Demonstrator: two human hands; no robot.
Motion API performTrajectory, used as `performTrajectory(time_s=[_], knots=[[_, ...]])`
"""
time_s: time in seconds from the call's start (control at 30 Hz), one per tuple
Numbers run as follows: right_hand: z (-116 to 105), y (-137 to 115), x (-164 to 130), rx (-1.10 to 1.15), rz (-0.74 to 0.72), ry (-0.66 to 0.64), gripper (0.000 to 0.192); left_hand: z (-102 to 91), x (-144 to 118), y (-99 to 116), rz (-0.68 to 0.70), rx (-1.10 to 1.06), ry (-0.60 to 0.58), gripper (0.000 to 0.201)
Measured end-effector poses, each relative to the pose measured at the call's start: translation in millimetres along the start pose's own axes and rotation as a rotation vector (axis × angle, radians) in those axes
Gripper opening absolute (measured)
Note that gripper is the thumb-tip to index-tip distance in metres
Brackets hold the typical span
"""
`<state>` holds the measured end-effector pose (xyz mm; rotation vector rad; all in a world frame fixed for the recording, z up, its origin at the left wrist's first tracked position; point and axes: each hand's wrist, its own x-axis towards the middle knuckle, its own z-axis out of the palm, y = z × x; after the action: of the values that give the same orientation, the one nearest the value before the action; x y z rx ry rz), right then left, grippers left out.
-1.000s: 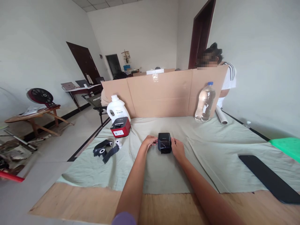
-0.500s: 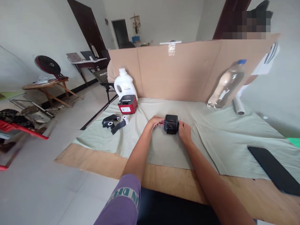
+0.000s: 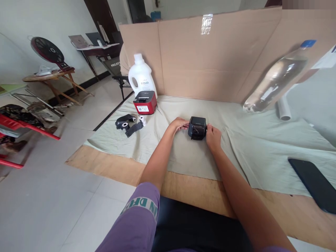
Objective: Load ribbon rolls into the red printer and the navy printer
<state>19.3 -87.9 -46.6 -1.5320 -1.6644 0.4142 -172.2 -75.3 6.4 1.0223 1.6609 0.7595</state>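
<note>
A small black printer (image 3: 197,128) with a glossy dark front cover sits on the pale green cloth, between my two hands. My left hand (image 3: 180,124) holds its left side, the fingers pressed in against the casing. On the opposite side, my right hand (image 3: 213,136) grips the casing with thumb and fingertips, which are partly hidden. To the left lie several dark rolls of ribbon or paper (image 3: 128,123) with white cores, partly unwound. Behind those rolls stands a red and black box-shaped printer (image 3: 146,103) with a white label.
A white jug (image 3: 143,75) stands behind the red printer, before an upright cardboard sheet (image 3: 199,63). A clear bottle with a blue cap (image 3: 278,78) leans against the cardboard. Nearby are a white tube (image 3: 284,108) and, at the right front, a black phone (image 3: 313,183).
The camera view has tilted downward, so the table things appear higher and larger. Both hands keep their hold on the black printer, which has hardly moved on the cloth.
</note>
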Motion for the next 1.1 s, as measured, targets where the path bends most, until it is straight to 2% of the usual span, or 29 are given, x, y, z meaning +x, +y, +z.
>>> performTrajectory(time_s=[0.33,0.53,0.63,0.73,0.87,1.0,1.1], knots=[[-0.7,-0.8,-1.1,0.049,0.014,-0.008,0.049,1.7,7.8,-3.6,0.011,-0.002,-0.046,0.035],[-0.9,-0.7,-1.2,0.033,0.016,-0.003,0.050,-0.2,11.7,-10.6,0.067,-0.029,-0.077,0.033],[-0.2,-0.4,-1.2,0.041,0.018,-0.003,0.052,-3.5,11.1,-17.2,0.139,-0.069,-0.097,0.036],[1.4,0.9,-0.4,0.052,0.027,-0.008,0.055,-6.6,12.6,-25.6,0.276,-0.127,-0.110,0.043],[3.1,3.1,0.9,0.065,0.032,-0.011,0.056,-6.5,20.3,-33.1,0.422,-0.119,-0.055,0.043],[2.4,3.8,1.1,0.060,0.041,-0.014,0.058,-3.3,26.7,-31.2,0.481,-0.113,0.013,0.036],[1.0,3.1,0.8,0.055,0.051,-0.027,0.059,-1.7,27.0,-29.0,0.484,-0.115,0.020,0.031]])
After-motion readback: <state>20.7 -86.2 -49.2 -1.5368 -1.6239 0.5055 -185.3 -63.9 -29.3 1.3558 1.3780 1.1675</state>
